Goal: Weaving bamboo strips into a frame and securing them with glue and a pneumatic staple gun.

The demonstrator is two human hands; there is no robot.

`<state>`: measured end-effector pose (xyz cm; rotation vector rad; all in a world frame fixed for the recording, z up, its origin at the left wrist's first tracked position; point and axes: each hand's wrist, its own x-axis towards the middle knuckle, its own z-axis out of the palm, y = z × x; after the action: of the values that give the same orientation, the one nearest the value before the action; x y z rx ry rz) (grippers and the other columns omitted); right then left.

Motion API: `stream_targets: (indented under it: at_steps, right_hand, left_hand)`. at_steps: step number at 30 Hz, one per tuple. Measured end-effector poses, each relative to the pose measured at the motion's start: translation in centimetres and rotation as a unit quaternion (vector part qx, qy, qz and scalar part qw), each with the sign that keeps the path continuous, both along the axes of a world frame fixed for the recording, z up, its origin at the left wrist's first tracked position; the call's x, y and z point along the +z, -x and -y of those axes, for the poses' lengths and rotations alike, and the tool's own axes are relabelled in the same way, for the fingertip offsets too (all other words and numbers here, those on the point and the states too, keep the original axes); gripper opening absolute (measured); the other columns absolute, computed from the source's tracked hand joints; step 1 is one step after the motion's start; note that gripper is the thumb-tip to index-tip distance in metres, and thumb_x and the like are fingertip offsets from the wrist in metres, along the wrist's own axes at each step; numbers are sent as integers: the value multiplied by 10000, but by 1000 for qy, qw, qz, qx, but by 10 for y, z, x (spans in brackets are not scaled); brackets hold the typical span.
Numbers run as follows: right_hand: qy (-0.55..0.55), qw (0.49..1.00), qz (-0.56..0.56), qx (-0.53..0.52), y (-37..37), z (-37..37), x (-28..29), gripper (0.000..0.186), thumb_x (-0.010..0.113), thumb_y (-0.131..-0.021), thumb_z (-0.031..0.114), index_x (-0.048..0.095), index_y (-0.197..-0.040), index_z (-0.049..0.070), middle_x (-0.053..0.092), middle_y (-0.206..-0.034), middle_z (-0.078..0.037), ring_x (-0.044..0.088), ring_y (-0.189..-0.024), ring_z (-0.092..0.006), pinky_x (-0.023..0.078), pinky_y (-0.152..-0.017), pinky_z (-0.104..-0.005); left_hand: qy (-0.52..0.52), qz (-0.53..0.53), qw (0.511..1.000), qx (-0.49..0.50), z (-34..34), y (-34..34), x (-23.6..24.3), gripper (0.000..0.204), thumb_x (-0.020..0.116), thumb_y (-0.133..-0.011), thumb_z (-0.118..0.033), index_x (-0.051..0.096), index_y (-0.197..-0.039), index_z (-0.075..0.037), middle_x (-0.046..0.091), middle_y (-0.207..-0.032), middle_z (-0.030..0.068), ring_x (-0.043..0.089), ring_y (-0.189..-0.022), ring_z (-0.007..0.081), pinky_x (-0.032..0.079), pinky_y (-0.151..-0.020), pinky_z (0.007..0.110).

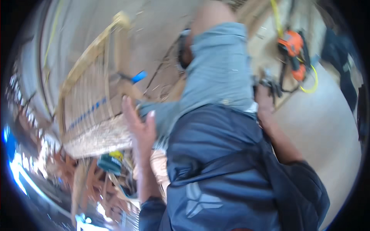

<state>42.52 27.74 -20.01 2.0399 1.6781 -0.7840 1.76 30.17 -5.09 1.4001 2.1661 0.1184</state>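
My left hand (pixel 140 129) has its thumb and fingers apart beside a pale wooden frame (pixel 81 86) with thin vertical slats, at left of my bent leg in grey-blue shorts (pixel 216 65). A blue-handled tool (pixel 137 77) lies at the frame's right side, above that hand. My right hand (pixel 264 100) is at right of my leg, at a dark and silver metal tool (pixel 269 82); its fingers are blurred, so its grip is unclear.
An orange and black power tool (pixel 291 44) with a yellow hose lies on a board at upper right. A green machine (pixel 108 163) and reddish wooden pieces (pixel 69 173) are at lower left. The pale floor (pixel 320 123) extends right.
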Motion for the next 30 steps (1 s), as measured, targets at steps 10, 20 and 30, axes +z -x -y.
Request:
stream_targets:
  at_steps: [10,20,30]
  right_hand:
    - [-18,992,-112,-63,32,-51,63,440,578,-803,110,483,-1210,-27,585,-1102,-175,573,-1010,-303,437,-895,-365]
    - [112,825,-482,-272,172,-225,157,327,447,-899,253,506,-1125,23,526,-679,-43,504,-538,-108,424,-464,-224]
    - [252,623,-301,677,382,-199,114,388,604,-814,228,540,-1152,49,598,-1075,-171,574,-1006,-341,469,-843,-425]
  left_hand:
    - [-135,739,273,601,21,8,-35,495,426,-941,-464,457,-1141,-12,524,-1184,129,525,-1115,281,449,-922,429]
    - [-169,626,314,694,7,-16,-38,149,421,-965,-189,513,-895,-95,564,-796,48,585,-753,187,502,-738,377]
    - [-13,628,366,687,16,-30,-15,226,391,-972,-263,500,-880,-88,542,-729,53,622,-647,216,519,-577,351]
